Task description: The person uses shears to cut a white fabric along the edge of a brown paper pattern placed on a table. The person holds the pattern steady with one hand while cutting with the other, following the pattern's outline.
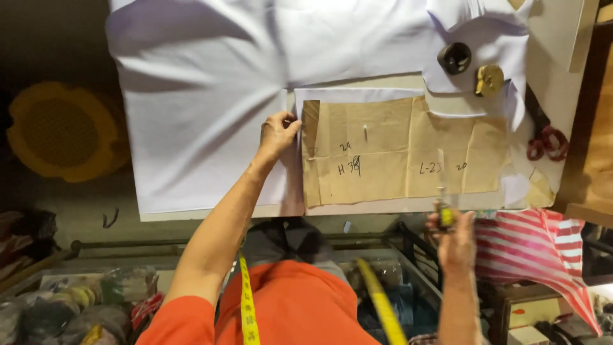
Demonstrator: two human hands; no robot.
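My left hand rests flat on the white cloth at the left edge of the brown paper pattern, fingers together and pressing down, nothing gripped. My right hand sits just below the pattern's lower right corner, off the worktop edge, fingers clamped on a small yellow-tipped marker. Two round weights and red-handled scissors lie beyond the pattern's upper right.

Bright overhead light on the white cloth; left floor deep in shadow, edges bowed, right hand slightly blurred.
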